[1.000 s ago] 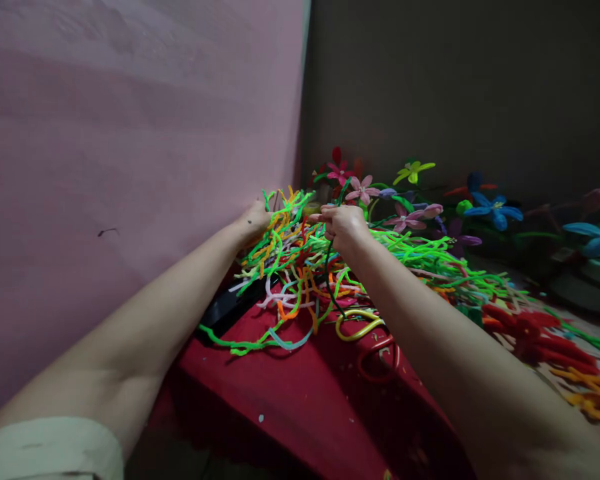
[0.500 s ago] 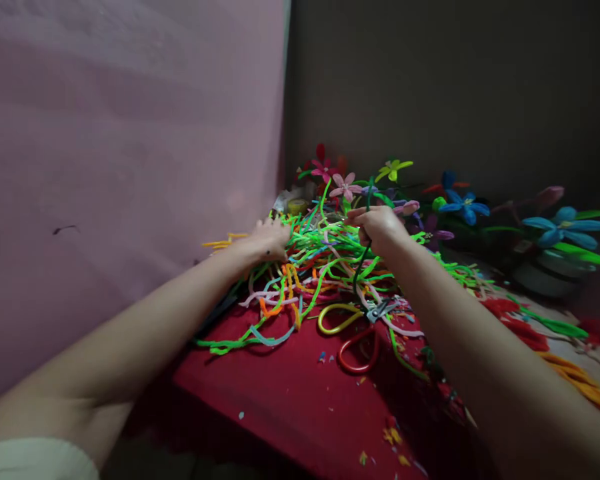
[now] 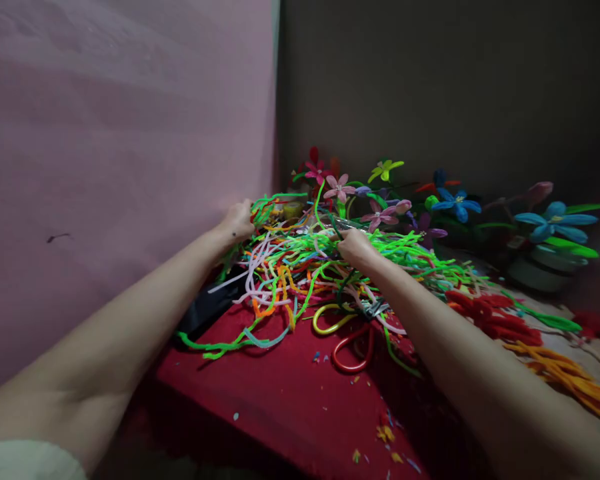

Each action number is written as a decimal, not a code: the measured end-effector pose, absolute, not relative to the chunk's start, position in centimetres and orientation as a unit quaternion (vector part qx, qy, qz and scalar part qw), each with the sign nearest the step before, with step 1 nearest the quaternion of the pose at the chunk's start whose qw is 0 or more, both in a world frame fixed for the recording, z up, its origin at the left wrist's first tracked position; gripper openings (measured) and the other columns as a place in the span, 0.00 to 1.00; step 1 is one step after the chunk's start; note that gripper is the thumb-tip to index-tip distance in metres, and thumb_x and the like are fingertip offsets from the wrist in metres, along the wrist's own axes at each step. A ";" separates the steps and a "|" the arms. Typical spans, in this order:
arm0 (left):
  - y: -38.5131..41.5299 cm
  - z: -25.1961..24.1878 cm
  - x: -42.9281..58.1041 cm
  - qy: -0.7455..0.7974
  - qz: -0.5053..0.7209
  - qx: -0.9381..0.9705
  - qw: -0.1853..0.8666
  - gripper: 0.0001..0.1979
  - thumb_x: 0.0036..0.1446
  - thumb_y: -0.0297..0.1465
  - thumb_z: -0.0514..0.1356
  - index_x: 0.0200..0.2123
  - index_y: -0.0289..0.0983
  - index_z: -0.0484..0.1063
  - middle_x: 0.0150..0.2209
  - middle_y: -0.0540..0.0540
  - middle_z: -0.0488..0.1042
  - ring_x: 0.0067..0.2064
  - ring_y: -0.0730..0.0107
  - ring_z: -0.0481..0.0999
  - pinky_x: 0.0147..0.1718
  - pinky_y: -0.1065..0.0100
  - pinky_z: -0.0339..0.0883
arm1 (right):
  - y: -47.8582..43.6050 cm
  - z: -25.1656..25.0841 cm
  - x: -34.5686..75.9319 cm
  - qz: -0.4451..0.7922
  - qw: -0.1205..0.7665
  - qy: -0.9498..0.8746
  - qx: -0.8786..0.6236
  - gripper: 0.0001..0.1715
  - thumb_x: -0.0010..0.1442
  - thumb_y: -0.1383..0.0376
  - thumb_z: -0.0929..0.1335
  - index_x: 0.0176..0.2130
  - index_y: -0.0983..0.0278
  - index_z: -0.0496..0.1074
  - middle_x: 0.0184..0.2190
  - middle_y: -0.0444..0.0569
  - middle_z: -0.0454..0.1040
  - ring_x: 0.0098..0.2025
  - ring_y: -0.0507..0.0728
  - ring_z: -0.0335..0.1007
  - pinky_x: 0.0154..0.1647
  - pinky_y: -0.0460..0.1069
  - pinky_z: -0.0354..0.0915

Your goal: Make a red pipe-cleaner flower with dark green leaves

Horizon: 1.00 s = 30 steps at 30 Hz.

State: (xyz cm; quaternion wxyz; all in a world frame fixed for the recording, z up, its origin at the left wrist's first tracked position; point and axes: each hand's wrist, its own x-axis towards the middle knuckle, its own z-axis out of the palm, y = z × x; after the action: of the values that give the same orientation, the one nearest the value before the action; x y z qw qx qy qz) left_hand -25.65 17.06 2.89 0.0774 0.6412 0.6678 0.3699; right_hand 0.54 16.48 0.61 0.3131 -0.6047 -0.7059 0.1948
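A tangled heap of pipe cleaners point(image 3: 300, 267) in green, orange, pink and white lies on a red cloth point(image 3: 290, 393). My left hand point(image 3: 237, 220) is at the heap's left edge by the pink wall, fingers closed round a bunch of green and orange strands. My right hand point(image 3: 355, 247) rests in the middle of the heap, fingers curled on a dark green pipe cleaner point(image 3: 341, 288) that trails down below the wrist.
Scissors with a yellow and a red handle point(image 3: 347, 333) lie on the cloth under my right forearm. Finished pipe-cleaner flowers point(image 3: 455, 203) stand along the dark back wall. Red point(image 3: 490, 320) and orange bundles point(image 3: 570, 377) lie at right. A black object point(image 3: 207, 310) sits at the heap's left.
My left hand rose from lying on the heap and closed on strands near the wall. My right hand dropped lower into the middle of the heap.
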 end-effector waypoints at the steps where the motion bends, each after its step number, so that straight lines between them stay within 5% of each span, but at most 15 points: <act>1: 17.0 2.4 -25.2 0.664 0.364 0.651 0.050 0.37 0.30 0.26 0.67 0.50 0.36 0.68 0.47 0.37 0.70 0.53 0.45 0.63 0.50 0.54 0.55 | 16.4 0.4 0.5 0.194 0.310 -0.706 -0.606 0.17 0.43 0.75 0.65 0.33 0.64 0.78 0.21 0.48 0.73 0.26 0.53 0.67 0.28 0.45 0.58; 3: 16.8 1.5 -24.1 0.643 0.339 0.687 -0.004 0.42 0.34 0.27 0.67 0.57 0.40 0.61 0.57 0.36 0.60 0.59 0.45 0.55 0.55 0.51 0.46 | 16.4 0.1 0.4 0.195 0.308 -0.706 -0.607 0.15 0.43 0.75 0.65 0.31 0.65 0.78 0.20 0.48 0.73 0.23 0.53 0.65 0.26 0.46 0.58; 5: 16.8 0.8 -22.9 0.578 0.259 0.766 -0.109 0.33 0.46 0.30 0.63 0.58 0.43 0.61 0.59 0.37 0.57 0.59 0.49 0.52 0.56 0.51 0.45 | 16.2 -0.1 0.4 0.198 0.309 -0.706 -0.605 0.15 0.44 0.75 0.65 0.30 0.65 0.78 0.20 0.49 0.73 0.22 0.52 0.64 0.25 0.46 0.57; 8: 17.6 0.2 -20.8 0.508 0.200 0.827 -0.131 0.18 0.55 0.29 0.55 0.49 0.46 0.71 0.53 0.42 0.62 0.57 0.55 0.55 0.54 0.54 0.48 | 15.8 -0.1 0.5 0.202 0.315 -0.705 -0.602 0.15 0.44 0.75 0.65 0.30 0.64 0.78 0.22 0.49 0.74 0.23 0.53 0.65 0.26 0.46 0.57; 14: 20.7 -0.5 -18.3 0.530 0.248 0.810 -0.045 0.13 0.48 0.24 0.57 0.34 0.42 0.79 0.42 0.43 0.71 0.49 0.57 0.64 0.48 0.58 0.57 | 15.5 0.0 0.6 0.219 0.329 -0.693 -0.603 0.16 0.43 0.77 0.65 0.30 0.64 0.78 0.20 0.48 0.74 0.26 0.55 0.68 0.29 0.46 0.60; 19: 21.2 0.6 -20.0 0.566 0.348 0.747 0.014 0.07 0.43 0.29 0.59 0.24 0.36 0.78 0.27 0.44 0.75 0.34 0.61 0.72 0.37 0.65 0.63 | 15.8 -0.5 0.7 0.240 0.353 -0.678 -0.599 0.17 0.41 0.78 0.66 0.29 0.63 0.78 0.18 0.46 0.72 0.27 0.55 0.69 0.31 0.47 0.61; 25: 18.2 4.9 -20.8 0.545 0.541 0.640 0.034 0.17 0.56 0.36 0.51 0.39 0.32 0.73 0.33 0.41 0.77 0.31 0.71 0.74 0.30 0.71 0.65 | 16.0 -0.9 1.1 0.264 0.412 -0.653 -0.579 0.14 0.41 0.77 0.66 0.26 0.64 0.77 0.18 0.47 0.73 0.28 0.56 0.70 0.32 0.47 0.62; 30: 14.5 8.6 -17.2 0.345 0.720 0.551 0.244 0.07 0.54 0.32 0.57 0.30 0.34 0.70 0.23 0.49 0.71 0.25 0.76 0.71 0.28 0.72 0.66 | 13.9 1.4 1.4 0.258 0.521 -0.610 -0.539 0.17 0.54 0.69 0.61 0.40 0.66 0.74 0.28 0.48 0.77 0.28 0.52 0.69 0.30 0.44 0.62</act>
State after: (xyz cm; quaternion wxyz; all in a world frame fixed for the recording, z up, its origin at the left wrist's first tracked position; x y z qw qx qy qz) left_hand -17.18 14.45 8.58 0.2438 0.5511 0.3445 0.7199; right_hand 1.43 13.89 1.37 0.5206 -0.5390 -0.6101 0.2575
